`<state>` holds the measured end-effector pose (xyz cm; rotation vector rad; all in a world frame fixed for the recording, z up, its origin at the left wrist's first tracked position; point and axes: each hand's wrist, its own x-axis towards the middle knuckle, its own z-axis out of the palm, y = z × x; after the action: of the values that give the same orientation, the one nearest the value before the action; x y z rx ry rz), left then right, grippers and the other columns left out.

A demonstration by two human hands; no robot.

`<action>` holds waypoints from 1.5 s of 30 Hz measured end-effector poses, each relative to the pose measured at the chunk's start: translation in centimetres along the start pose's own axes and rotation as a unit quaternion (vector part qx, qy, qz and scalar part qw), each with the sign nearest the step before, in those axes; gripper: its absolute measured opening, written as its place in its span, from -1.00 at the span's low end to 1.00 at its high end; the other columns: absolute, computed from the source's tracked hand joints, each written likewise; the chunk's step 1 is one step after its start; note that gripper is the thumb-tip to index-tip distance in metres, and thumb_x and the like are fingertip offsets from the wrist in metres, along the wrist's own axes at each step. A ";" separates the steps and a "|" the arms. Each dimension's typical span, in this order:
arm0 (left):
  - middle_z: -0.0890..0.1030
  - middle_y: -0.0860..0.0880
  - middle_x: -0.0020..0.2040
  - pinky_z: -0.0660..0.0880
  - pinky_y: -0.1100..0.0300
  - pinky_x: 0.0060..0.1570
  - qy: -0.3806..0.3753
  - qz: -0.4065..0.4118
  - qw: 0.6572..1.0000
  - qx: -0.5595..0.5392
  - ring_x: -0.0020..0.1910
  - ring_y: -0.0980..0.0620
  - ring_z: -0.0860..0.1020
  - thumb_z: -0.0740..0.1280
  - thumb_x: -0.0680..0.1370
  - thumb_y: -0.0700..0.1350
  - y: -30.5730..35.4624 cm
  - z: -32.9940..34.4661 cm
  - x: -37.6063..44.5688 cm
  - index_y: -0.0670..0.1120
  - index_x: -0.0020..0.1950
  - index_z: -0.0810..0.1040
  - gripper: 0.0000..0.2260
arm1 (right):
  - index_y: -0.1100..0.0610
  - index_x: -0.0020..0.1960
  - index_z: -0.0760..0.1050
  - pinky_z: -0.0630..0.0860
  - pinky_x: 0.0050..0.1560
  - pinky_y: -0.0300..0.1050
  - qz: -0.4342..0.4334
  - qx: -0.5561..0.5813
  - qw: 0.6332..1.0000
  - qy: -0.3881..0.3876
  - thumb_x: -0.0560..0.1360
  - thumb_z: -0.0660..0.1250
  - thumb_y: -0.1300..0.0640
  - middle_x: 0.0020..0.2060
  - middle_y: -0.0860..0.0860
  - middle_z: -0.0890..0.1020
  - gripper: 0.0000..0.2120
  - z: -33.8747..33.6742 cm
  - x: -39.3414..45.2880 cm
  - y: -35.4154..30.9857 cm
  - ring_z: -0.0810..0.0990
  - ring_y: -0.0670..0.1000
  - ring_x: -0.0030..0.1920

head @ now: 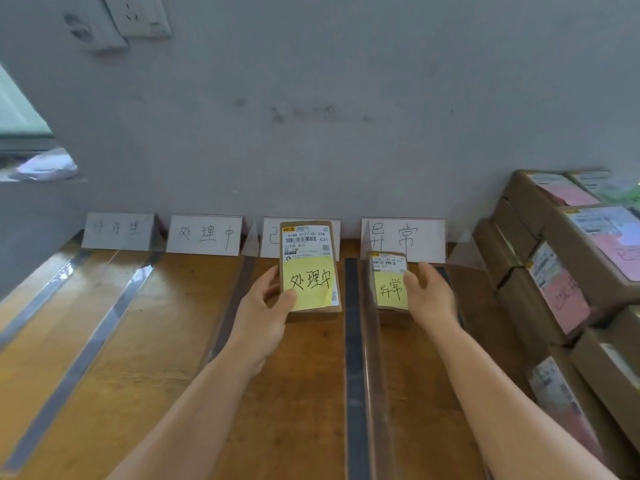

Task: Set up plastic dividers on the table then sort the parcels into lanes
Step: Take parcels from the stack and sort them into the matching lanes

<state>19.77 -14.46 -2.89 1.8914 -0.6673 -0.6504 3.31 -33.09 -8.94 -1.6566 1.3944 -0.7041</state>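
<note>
Left hand: left hand [268, 299] curls round the larger parcel [310, 268], thumb on the lower corner of its yellow note reading 处理中, fingers behind the left edge; it appears held above the table [121, 358].
Right hand: right hand [431, 294] holds the smaller parcel [389, 282] with the 异常 note, thumb on the right edge of its top face; the other fingers are hidden, so how tightly it grips I cannot tell.
Lane signs: beyond the right grip stands the 异常 sign [403, 239], so that parcel seems to be in its lane. Beyond the left grip the sign [270, 237] is half covered and shows only 己; the 处理中 sign [204, 234] stands one lane to the left of that grip.
Dividers: clear plastic dividers [370, 341] run toward the wall, one between the two grips, another [228, 306] just left of the left wrist.
Unsorted stock: stacked parcels [571, 271] sit to the right of the right grip.
Risk: setting the larger parcel straight down would likely misfile it, since its note matches the neighbouring lane. Crossing left, the wrist could knock the near-invisible divider out of line.
Second risk: the thumb may peel the loose yellow note.
</note>
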 end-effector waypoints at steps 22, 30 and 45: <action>0.57 0.12 0.04 0.46 0.34 -0.21 0.076 0.004 0.992 -0.101 0.00 0.19 0.55 0.25 0.61 -0.07 -7.3 -19.7 2.2 0.07 0.34 0.38 -0.70 | -0.09 0.46 0.25 0.35 -0.19 -0.62 -0.245 -0.049 0.947 -0.201 0.46 0.42 0.10 0.29 -0.16 0.49 -0.36 19.8 -16.6 -17.2 0.40 -0.23 0.20; 0.57 0.00 0.15 0.55 0.19 -0.09 -0.032 -0.039 0.995 0.086 0.05 0.05 0.55 0.31 0.56 -0.16 -12.7 -24.5 5.9 -0.01 0.31 0.41 -0.67 | -0.03 0.49 0.21 0.31 0.09 -0.32 -0.157 -0.119 0.959 -0.202 0.46 0.41 0.15 0.38 -0.06 0.41 -0.32 29.6 -18.9 -16.8 0.42 -0.05 0.29; 0.31 -0.10 0.40 0.29 0.08 0.31 -0.082 0.099 0.850 0.512 0.36 -0.08 0.25 0.29 0.57 -0.17 -15.0 -23.9 12.5 -0.17 0.45 0.28 -0.54 | -0.05 0.48 0.26 0.34 0.26 -0.13 -0.115 -0.198 0.953 -0.198 0.60 0.21 0.12 0.50 -0.12 0.20 -0.54 38.0 -14.4 -15.6 0.32 0.00 0.39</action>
<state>47.51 -2.86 -9.66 2.6797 -1.5112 -0.3162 39.65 -9.45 -12.77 -2.1599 1.1074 -0.1946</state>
